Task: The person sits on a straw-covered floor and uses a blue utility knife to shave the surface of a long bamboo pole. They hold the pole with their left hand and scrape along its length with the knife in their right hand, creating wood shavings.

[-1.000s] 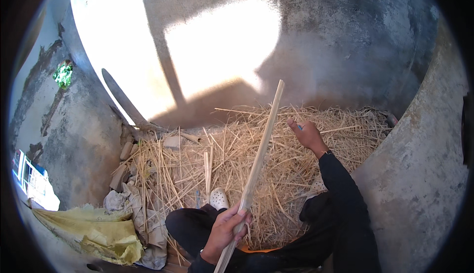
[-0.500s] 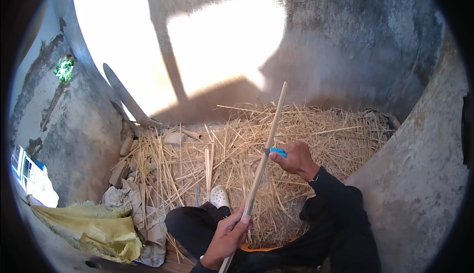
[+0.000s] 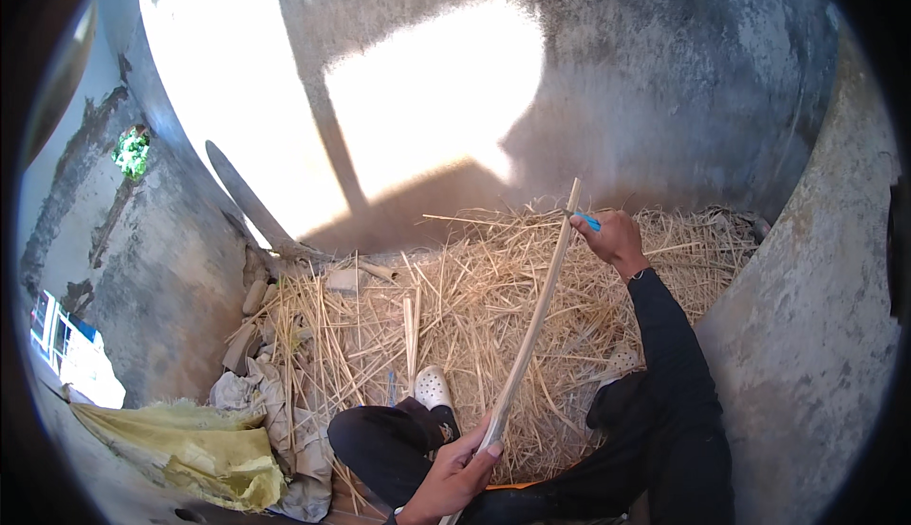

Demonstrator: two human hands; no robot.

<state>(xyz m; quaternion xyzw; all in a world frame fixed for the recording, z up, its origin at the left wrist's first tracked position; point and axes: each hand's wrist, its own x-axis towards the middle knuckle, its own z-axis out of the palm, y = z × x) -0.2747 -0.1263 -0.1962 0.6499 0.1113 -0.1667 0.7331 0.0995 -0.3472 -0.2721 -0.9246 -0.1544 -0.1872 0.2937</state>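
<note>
Nearest, at six o'clock, a person's left hand [image 3: 460, 473] closes narrowly around the lower part of a long, pale strip [image 3: 531, 345], thumb on top. A pale clog [image 3: 433, 387] with holes sits just beyond, also at six. The strip slants up and away to two o'clock. Near its far end, at three o'clock, the right hand [image 3: 615, 238] is curled tightly around a blue-handled tool [image 3: 586, 221], whose dark tip meets the strip; exact contact is too small to tell. Half a second ago that tool was about midway along; now it is close to the end, so this pass seems nearly complete. Straw-like shavings [image 3: 512, 278] spread beneath and beyond. Farthest, at one o'clock, stands a stained grey wall [image 3: 664, 98].
</note>
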